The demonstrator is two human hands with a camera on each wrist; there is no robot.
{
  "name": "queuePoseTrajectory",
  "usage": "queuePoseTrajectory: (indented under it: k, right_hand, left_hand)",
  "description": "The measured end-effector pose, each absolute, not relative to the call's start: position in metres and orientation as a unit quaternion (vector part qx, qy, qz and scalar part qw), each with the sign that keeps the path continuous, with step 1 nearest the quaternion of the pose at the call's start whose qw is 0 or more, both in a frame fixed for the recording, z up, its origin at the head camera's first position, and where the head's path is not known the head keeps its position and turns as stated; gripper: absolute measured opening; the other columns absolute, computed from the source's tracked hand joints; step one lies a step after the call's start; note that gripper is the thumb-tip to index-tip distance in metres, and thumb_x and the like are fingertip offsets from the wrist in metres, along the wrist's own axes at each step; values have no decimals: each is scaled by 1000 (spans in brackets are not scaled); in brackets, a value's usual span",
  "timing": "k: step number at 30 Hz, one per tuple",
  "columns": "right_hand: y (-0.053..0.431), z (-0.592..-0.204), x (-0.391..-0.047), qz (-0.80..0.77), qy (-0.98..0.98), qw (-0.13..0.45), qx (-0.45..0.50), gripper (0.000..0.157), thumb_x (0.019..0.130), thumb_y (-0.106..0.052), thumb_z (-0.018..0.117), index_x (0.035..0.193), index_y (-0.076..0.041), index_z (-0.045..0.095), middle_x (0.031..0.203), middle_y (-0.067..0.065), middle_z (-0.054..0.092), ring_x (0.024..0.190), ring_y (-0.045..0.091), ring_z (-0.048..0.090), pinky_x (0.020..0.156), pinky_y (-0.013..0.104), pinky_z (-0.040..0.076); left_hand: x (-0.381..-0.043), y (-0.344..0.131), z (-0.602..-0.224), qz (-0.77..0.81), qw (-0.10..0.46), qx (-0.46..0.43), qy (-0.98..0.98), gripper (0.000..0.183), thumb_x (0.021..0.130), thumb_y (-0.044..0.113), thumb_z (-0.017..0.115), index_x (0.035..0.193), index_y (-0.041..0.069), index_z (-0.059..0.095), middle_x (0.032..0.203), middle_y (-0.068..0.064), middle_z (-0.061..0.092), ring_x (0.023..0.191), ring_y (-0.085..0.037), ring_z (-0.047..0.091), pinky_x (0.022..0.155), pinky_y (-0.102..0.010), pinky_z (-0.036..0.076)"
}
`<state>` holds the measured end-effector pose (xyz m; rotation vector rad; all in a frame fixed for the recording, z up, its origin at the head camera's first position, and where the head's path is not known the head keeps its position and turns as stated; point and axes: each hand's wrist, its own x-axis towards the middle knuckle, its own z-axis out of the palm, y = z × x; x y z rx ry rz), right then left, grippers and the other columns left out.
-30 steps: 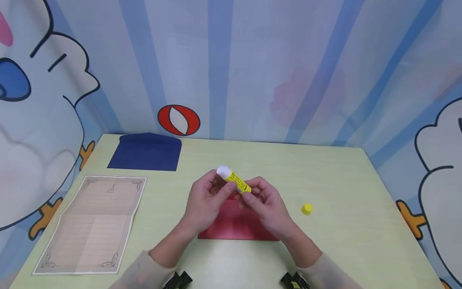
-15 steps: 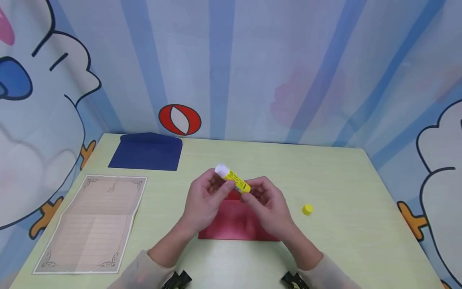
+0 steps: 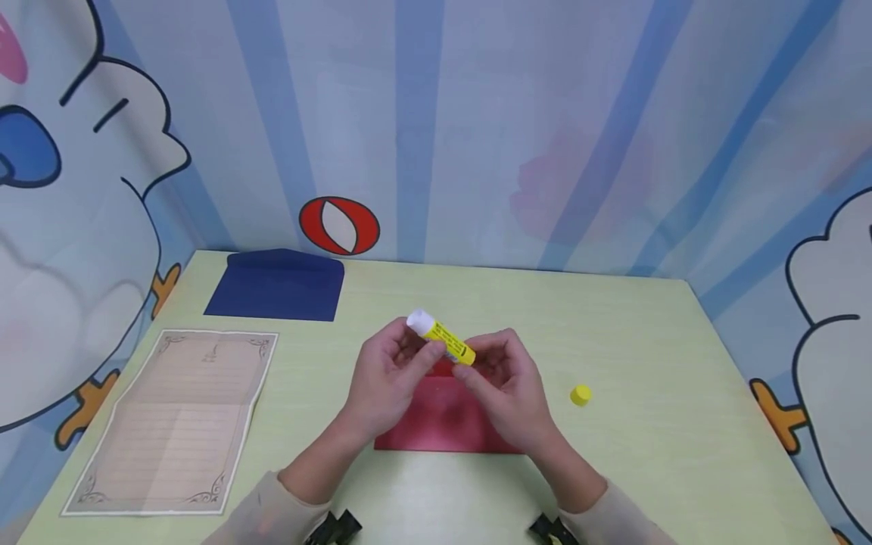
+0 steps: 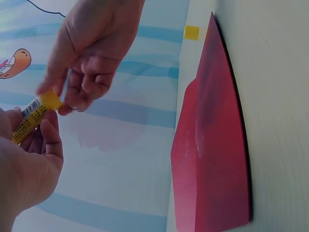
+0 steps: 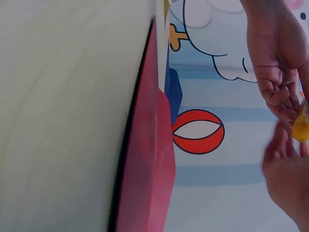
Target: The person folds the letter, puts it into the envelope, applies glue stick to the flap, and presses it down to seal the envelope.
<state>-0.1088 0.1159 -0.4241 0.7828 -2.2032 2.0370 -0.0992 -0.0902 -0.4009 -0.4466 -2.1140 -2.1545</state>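
A yellow glue stick (image 3: 450,342), its white end uncapped and pointing up-left, slants between both hands over the table. The left hand (image 3: 384,382) grips its barrel near the white end, thumb on the front. At the lower yellow end, the right hand (image 3: 511,393) pinches the base between thumb and forefinger; the left wrist view shows that yellow base (image 4: 50,100) at its fingertips. Underneath lies a red envelope (image 3: 443,424) with its flap opened away from the person, partly hidden by the hands. A yellow cap (image 3: 580,394) rests to the right of the right hand.
A cream letter sheet (image 3: 173,424) with a decorated border and fold creases lies at the left of the pale table (image 3: 654,469). Behind it is a dark blue envelope (image 3: 275,288) near the back edge. A blue striped cartoon curtain (image 3: 470,136) encloses the table's back and sides.
The right hand's fingers shift slightly at the glue stick's base. The left hand and the glue stick stay nearly in place; the things on the table have not moved.
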Motion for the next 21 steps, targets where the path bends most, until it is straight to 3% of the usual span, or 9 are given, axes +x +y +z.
queuePoseTrajectory:
  k: [4,7,10,13,17,21]
  right_hand:
    - [116,-423,-111,679,-697,-47,226,23,111,-12,57,132,-2,57,112,16,71,95,35,69,84,31,60]
    - [116,-423,-110,666,-708,-20,234,22,108,-9,62,129,-2,59,112,15,71,95,34,69,83,32,61]
    - [115,-423,-108,644,-724,30,245,33,101,-2,72,130,-3,56,116,11,69,99,33,68,84,32,61]
    - [114,-421,-108,651,-721,-1,237,31,106,-9,66,134,-4,55,118,10,70,101,33,68,86,33,61]
    - [116,-417,-110,672,-707,-61,213,25,112,-18,56,133,-4,59,112,13,74,98,43,67,85,36,61]
    - [116,-419,-109,661,-716,-5,224,23,105,-7,67,127,-4,60,112,12,73,97,38,68,83,32,61]
  left_hand:
    - [-100,-91,-402,-706,45,-146,-692,28,103,16,72,129,6,66,118,-6,74,107,-24,73,88,-36,62]
    - [-101,-92,-402,-708,41,-144,-690,28,104,16,72,129,6,66,118,-6,74,106,-24,73,87,-36,62]
    - [-101,-91,-402,-712,33,-139,-687,28,104,17,71,130,6,65,119,-6,74,106,-25,73,86,-36,63]
    - [-102,-92,-402,-717,31,-135,-683,29,104,17,71,130,5,65,119,-8,74,106,-26,73,85,-35,63]
    - [-103,-93,-402,-720,28,-129,-681,28,105,15,70,130,5,66,117,-9,74,104,-27,73,85,-35,62]
    - [-103,-92,-403,-716,23,-126,-687,27,105,17,70,130,7,66,117,-7,74,103,-28,72,84,-34,62]
